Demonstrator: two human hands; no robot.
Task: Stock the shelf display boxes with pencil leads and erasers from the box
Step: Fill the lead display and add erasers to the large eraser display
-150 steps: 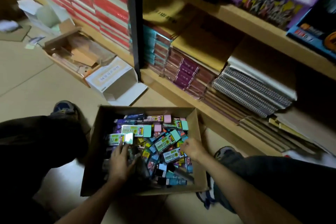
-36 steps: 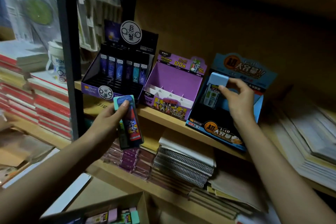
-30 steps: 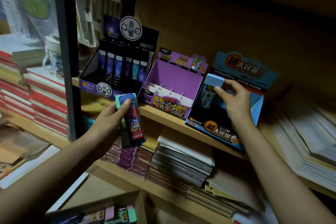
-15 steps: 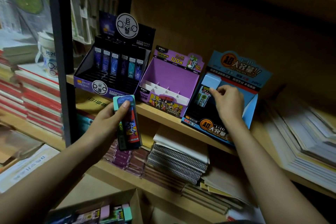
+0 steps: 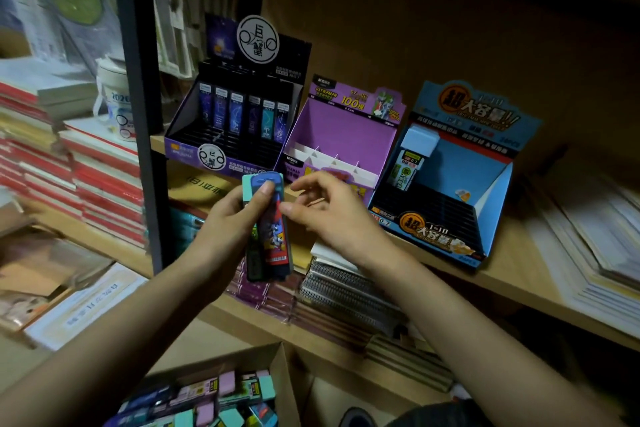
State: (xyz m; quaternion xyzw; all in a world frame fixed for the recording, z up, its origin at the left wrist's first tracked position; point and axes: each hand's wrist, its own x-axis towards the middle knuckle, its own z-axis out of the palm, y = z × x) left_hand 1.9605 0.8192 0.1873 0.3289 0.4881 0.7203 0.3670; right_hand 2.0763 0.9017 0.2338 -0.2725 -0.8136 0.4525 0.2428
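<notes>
My left hand (image 5: 227, 218) grips a small stack of lead cases (image 5: 268, 229), a red and blue one in front and a teal-capped one behind. My right hand (image 5: 332, 215) is beside the stack, its thumb and forefinger at the front case's right edge. On the shelf stand three display boxes: a dark one (image 5: 194, 146) with a back row of lead tubes, a purple one (image 5: 343, 125) with white dividers, and a blue one (image 5: 485, 163). A light-blue-capped case (image 5: 414, 156) stands in the blue box's back left corner.
A cardboard box (image 5: 280, 367) full of mixed lead cases and erasers sits on the floor at the bottom. A black upright post (image 5: 138, 107) divides the shelving. Stacked notebooks fill the lower shelf and the left; paper stacks lie at the right.
My right hand let go of the light-blue-capped case, which now stands in the blue box, and moved left to the stack in my left hand.
</notes>
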